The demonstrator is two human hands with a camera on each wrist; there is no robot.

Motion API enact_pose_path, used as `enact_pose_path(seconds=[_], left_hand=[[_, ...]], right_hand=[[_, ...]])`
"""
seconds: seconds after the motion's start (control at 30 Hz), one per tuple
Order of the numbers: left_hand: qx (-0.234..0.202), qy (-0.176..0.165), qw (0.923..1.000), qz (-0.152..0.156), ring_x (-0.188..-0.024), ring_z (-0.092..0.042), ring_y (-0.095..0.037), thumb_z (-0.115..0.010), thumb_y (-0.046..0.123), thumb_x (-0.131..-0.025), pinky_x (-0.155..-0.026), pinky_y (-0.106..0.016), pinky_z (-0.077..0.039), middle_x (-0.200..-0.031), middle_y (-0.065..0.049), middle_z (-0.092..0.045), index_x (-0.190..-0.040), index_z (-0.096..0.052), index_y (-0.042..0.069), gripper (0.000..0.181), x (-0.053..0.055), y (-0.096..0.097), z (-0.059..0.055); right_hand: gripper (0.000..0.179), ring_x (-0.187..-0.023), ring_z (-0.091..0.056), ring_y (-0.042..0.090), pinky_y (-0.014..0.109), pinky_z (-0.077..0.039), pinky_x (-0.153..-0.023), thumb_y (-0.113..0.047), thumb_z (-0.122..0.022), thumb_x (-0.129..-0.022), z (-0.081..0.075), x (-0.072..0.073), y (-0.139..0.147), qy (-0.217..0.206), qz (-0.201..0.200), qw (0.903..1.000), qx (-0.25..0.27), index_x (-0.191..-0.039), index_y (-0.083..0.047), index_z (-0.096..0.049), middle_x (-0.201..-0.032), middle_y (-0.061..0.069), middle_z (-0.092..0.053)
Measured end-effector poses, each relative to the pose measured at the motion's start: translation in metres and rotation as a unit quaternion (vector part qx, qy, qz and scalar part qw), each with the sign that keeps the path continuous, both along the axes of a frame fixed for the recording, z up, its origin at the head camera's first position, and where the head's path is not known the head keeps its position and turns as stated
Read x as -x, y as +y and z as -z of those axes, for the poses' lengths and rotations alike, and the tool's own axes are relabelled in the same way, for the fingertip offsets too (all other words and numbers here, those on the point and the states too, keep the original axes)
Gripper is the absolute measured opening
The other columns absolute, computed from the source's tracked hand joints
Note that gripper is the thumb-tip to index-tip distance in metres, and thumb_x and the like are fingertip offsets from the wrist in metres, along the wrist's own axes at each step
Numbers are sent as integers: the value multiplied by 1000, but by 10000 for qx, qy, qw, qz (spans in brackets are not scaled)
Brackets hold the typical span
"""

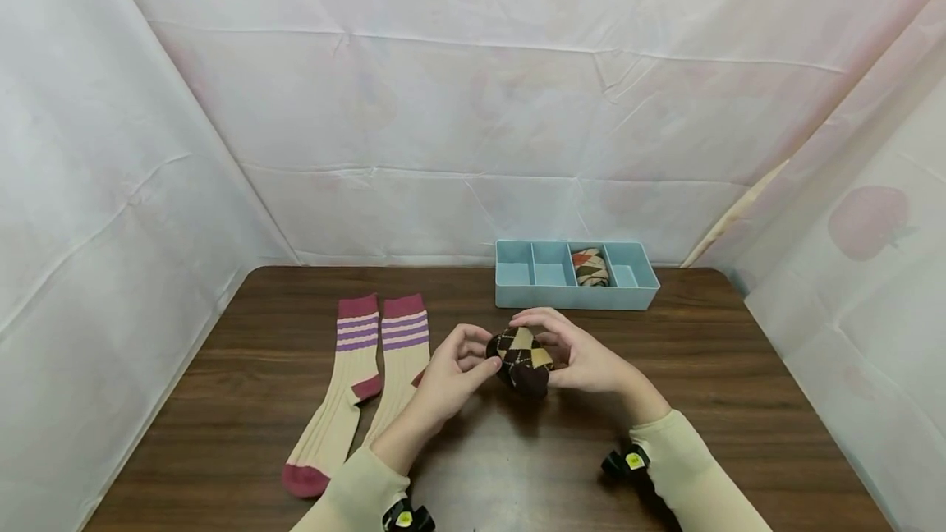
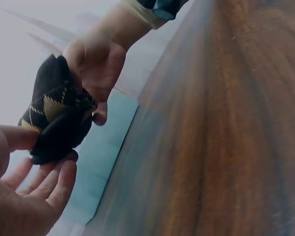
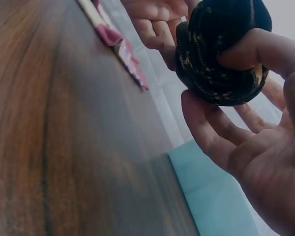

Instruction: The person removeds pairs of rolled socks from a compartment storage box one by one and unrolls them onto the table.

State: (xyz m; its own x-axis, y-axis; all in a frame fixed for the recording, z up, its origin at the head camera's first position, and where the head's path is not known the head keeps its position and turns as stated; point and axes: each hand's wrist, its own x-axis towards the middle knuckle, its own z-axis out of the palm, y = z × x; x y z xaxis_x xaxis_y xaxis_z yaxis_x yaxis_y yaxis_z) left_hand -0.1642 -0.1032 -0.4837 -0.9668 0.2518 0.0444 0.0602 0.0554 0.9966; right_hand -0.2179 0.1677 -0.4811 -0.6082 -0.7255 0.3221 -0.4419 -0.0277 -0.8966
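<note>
A rolled-up bundle of dark brown argyle socks [image 1: 521, 358] with tan diamonds is held above the table between both hands. My left hand [image 1: 452, 378] grips its left side, thumb on the near face and fingers behind. On the opposite side my right hand [image 1: 590, 356] holds it with curved fingers. The left wrist view shows the left thumb and fingertips around one end of the sock bundle [image 2: 54, 110]. In the right wrist view, the right thumb presses into the spiral end of the roll [image 3: 219, 96], with fingers beneath.
Two cream socks [image 1: 340, 401] with maroon toes and cuffs and purple stripes lie flat at the left. A light blue divided box [image 1: 576, 297] stands at the table's back edge, a rolled argyle sock bundle [image 1: 590, 268] in one compartment. White curtains [image 1: 443, 105] surround the wooden table [image 1: 709, 351].
</note>
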Motion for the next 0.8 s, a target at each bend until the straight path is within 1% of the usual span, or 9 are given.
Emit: enact_pose_path(seconds=[0.1,0.2,0.3,0.37,0.47,0.57,0.63,0.7,0.8], left_hand=[[62,-182,9997,-135,-100,-77,-30,-80,13,-101,-77,-31,-57,-105,-11,-72,-129,-60,5,35,-4,3,1],[90,-293,9992,-266,-99,-76,-34,-80,12,-100,-76,-33,-57,-102,-11,-71,-127,-60,5,35,-6,5,1],[79,-314,9988,-354,-98,-77,-37,-80,11,-99,-77,-37,-58,-100,-12,-71,-126,-60,4,34,-8,5,1],[117,-310,9988,-362,-97,-77,-38,-80,10,-100,-77,-39,-59,-100,-12,-72,-125,-59,4,34,-8,5,3],[343,-361,9983,-297,-94,-77,-35,-80,11,-100,-75,-38,-60,-98,-10,-72,-124,-60,4,33,-9,6,8],[790,-420,9958,-203,-88,-77,-29,-80,13,-100,-72,-35,-59,-95,-8,-71,-121,-61,5,30,-9,7,14],[1053,-464,9932,-165,-84,-76,-25,-81,14,-99,-71,-34,-59,-94,-6,-71,-119,-61,5,30,-10,7,18],[1244,-499,9908,-162,-81,-75,-22,-82,15,-98,-69,-34,-59,-93,-6,-70,-117,-62,6,29,-12,8,19],[1318,-542,9897,-165,-77,-74,-22,-84,15,-96,-68,-35,-60,-92,-6,-71,-115,-63,5,30,-13,8,19]], right_hand=[[71,-123,-66,35,39,-60,-98,3,-83,-93,3,-1,1,39,231,9995,-214,-155,-7,-49,-162,21,-39],[58,-122,-67,36,41,-62,-93,0,-86,-93,3,-1,1,128,415,9986,-311,-142,-8,-55,-154,18,-48],[45,-122,-68,35,42,-62,-91,-5,-87,-93,2,0,0,371,492,9971,-445,-129,-11,-61,-148,16,-52],[42,-121,-69,32,42,-62,-91,-4,-86,-94,2,1,0,515,474,9958,-594,-128,-13,-63,-146,14,-55],[48,-118,-70,30,43,-63,-88,8,-78,-91,3,2,2,605,258,9939,-881,-132,-12,-65,-143,12,-59],[57,-115,-70,28,44,-62,-82,14,-73,-85,5,4,4,592,-8,9904,-1248,-136,-10,-63,-139,8,-64],[59,-112,-69,27,44,-61,-76,12,-76,-84,5,4,6,561,-132,9873,-1484,-137,-10,-63,-136,6,-67],[62,-110,-68,27,44,-60,-74,8,-80,-82,4,4,7,484,-229,9846,-1666,-139,-10,-62,-133,6,-69],[67,-109,-67,27,44,-60,-76,0,-86,-80,1,2,7,288,-351,9818,-1842,-141,-11,-60,-130,6,-70]])
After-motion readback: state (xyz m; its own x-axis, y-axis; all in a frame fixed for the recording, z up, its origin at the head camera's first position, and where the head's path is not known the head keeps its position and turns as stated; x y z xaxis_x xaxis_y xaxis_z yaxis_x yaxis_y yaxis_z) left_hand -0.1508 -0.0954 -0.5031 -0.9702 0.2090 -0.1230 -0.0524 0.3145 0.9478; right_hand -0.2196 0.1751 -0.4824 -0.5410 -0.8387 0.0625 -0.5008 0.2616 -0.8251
